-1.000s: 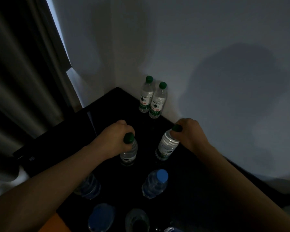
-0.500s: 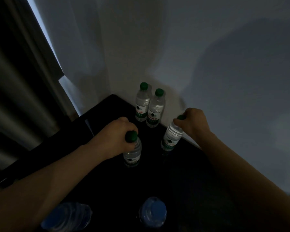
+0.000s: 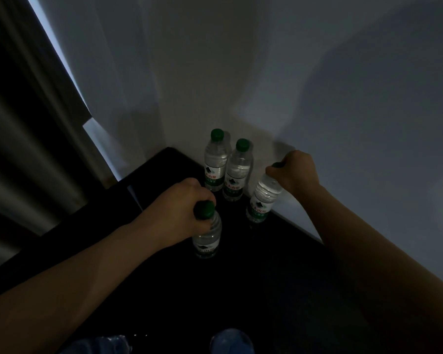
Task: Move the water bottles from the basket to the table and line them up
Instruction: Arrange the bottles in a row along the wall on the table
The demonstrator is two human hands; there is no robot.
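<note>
R hand (image 3: 293,172) w/ bottle (image 3: 262,198) now farther back, just beside the 2 green-cap bottles (image 3: 215,162) at the wall (image 3: 343,123)

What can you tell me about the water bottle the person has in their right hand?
The bottle is small, of clear ribbed plastic, with water inside. Its green cap is mostly hidden by the right hand, which grips its top. A white and green label wraps the lower body. The bottle leans, with its base at the dark table near the wall, right of a standing bottle.
</note>
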